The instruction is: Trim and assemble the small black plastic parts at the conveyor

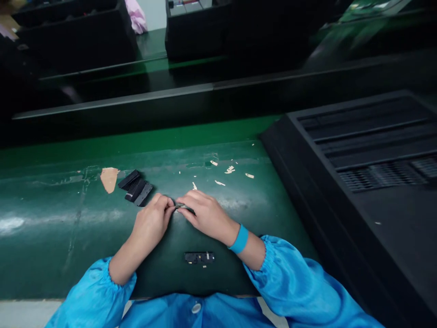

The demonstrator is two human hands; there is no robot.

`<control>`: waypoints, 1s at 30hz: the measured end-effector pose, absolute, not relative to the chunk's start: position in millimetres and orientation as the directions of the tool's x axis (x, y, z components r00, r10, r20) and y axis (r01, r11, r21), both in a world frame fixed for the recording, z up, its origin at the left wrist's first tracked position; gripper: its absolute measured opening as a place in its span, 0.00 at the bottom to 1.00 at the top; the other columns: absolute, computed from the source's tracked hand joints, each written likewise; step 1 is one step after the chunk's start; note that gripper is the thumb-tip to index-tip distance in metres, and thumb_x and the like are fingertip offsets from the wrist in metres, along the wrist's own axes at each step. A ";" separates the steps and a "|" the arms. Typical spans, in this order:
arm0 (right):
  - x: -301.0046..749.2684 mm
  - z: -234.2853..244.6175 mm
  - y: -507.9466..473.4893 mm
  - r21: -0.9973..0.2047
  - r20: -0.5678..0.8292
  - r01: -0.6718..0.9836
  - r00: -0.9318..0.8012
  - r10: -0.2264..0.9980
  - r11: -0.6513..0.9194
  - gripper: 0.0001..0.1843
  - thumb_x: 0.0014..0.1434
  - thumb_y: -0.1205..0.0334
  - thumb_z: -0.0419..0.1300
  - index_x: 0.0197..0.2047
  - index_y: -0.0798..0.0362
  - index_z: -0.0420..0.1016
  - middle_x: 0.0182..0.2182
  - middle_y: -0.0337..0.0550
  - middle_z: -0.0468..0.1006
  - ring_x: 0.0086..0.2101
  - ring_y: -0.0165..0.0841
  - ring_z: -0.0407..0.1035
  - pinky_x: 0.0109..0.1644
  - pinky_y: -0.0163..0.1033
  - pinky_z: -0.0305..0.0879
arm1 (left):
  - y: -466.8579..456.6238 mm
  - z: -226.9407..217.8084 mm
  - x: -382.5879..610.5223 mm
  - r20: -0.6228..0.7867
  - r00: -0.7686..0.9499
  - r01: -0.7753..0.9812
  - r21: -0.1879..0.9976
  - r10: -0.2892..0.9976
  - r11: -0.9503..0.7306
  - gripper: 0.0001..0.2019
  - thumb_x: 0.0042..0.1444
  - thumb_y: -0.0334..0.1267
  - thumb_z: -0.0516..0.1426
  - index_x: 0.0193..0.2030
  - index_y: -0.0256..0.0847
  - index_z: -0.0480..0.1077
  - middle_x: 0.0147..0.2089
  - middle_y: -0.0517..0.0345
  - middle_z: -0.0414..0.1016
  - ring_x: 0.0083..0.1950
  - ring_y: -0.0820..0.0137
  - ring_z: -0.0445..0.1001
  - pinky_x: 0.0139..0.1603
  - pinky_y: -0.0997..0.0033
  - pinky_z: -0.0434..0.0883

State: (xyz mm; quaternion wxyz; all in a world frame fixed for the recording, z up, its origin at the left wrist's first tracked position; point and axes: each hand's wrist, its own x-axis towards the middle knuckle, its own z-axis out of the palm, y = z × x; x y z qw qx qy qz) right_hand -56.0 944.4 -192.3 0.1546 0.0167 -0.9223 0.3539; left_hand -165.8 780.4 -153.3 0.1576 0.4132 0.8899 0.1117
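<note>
Over the green mat, my left hand and my right hand meet with their fingertips pinched. Between them is a small thin dark piece, mostly covered by the fingers, so its kind is unclear. Both hands appear to grip it, one at each end. Beside my left hand lies a loose pile of flat black plastic parts. A black rectangular electronic part rests on the mat nearer my body, below my right hand. Small cream-coloured scraps are scattered beyond my right hand.
A tan paper-like piece lies left of the black parts. At the right stands a large black tray with slotted rows. A dark raised ledge runs across the back, with black bins behind it.
</note>
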 end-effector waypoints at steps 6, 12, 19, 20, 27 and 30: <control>-58.7 -194.6 944.9 -0.711 0.294 -0.065 -0.932 0.212 0.700 0.11 0.72 0.65 0.56 0.41 0.51 0.79 0.33 0.42 0.80 0.37 0.34 0.74 0.45 0.37 0.68 | 773.6 -169.5 -173.0 -0.024 -0.555 0.698 0.530 0.831 0.482 0.05 0.69 0.37 0.54 0.45 0.43 0.71 0.40 0.57 0.78 0.38 0.66 0.78 0.40 0.68 0.72; -56.6 -189.7 961.5 -0.811 0.279 0.036 -0.853 0.440 0.584 0.13 0.71 0.64 0.53 0.38 0.51 0.78 0.34 0.44 0.81 0.37 0.35 0.74 0.44 0.40 0.68 | 779.9 -157.5 -171.9 0.129 -0.599 0.725 0.507 0.791 0.466 0.09 0.67 0.40 0.57 0.48 0.44 0.78 0.49 0.52 0.76 0.41 0.67 0.76 0.43 0.67 0.72; -56.2 -186.0 958.7 -0.999 -0.020 -0.005 -0.743 0.669 -0.035 0.12 0.65 0.53 0.61 0.38 0.52 0.80 0.28 0.40 0.81 0.25 0.29 0.69 0.30 0.35 0.65 | 835.9 -168.9 -152.7 -0.146 -0.759 -0.038 0.983 0.635 0.180 0.19 0.55 0.44 0.67 0.50 0.39 0.75 0.39 0.55 0.77 0.34 0.71 0.73 0.25 0.76 0.68; -55.9 -186.3 957.0 -0.998 -0.039 -0.001 -0.744 0.668 -0.059 0.12 0.64 0.53 0.61 0.37 0.52 0.80 0.27 0.39 0.80 0.24 0.29 0.68 0.29 0.35 0.65 | 842.0 -171.7 -151.3 -0.182 -0.749 -0.139 0.983 0.637 0.118 0.17 0.55 0.45 0.66 0.47 0.38 0.75 0.39 0.54 0.78 0.34 0.71 0.74 0.23 0.78 0.66; -48.5 -181.8 965.3 -0.976 0.087 0.058 -0.783 0.616 0.212 0.11 0.64 0.55 0.63 0.41 0.52 0.83 0.31 0.41 0.79 0.25 0.28 0.67 0.30 0.36 0.64 | 841.3 -168.4 -162.7 -0.201 -0.741 -0.258 0.966 0.641 0.005 0.13 0.57 0.45 0.65 0.38 0.39 0.71 0.42 0.51 0.82 0.36 0.71 0.77 0.24 0.79 0.72; -45.3 -176.8 974.5 -0.930 0.188 0.061 -0.771 0.609 0.364 0.08 0.64 0.58 0.62 0.43 0.51 0.81 0.32 0.40 0.76 0.27 0.28 0.67 0.32 0.36 0.65 | 836.9 -167.6 -168.0 -0.248 -0.605 -0.180 0.968 0.756 0.174 0.13 0.56 0.45 0.65 0.41 0.39 0.73 0.34 0.56 0.80 0.28 0.73 0.72 0.19 0.79 0.66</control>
